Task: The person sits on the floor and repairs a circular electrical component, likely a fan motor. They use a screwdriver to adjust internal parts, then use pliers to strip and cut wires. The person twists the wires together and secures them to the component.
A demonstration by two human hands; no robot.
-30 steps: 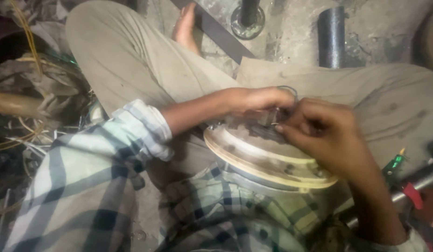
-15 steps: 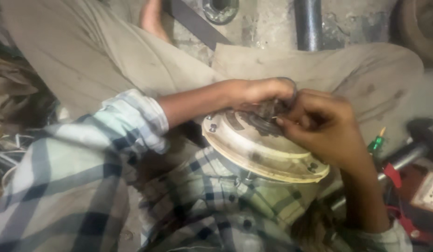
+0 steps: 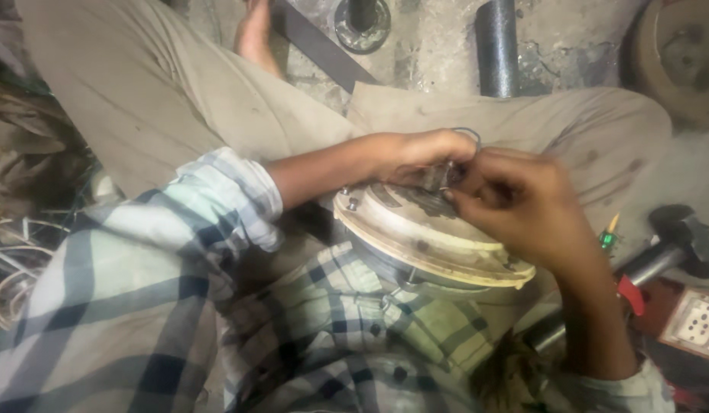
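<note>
A round cream-coloured motor housing rests on my lap against my checked shirt, its dark centre facing up. My left hand curls over the far rim of the housing, fingers closed around a thin wire loop and a small dark part. My right hand meets it from the right, fingertips pinched on the same small part at the housing's top edge. What exactly sits between the fingers is hidden.
A hammer lies at the right beside a red-handled tool and a white socket plate. A dark pipe, a flat metal bar and a round flange lie on the concrete floor ahead. Tangled wires pile at the left.
The view has shifted so the housing and both hands sit lower and more central. Both hands stay pinched together at the housing's top edge; the hammer and socket plate came into view.
</note>
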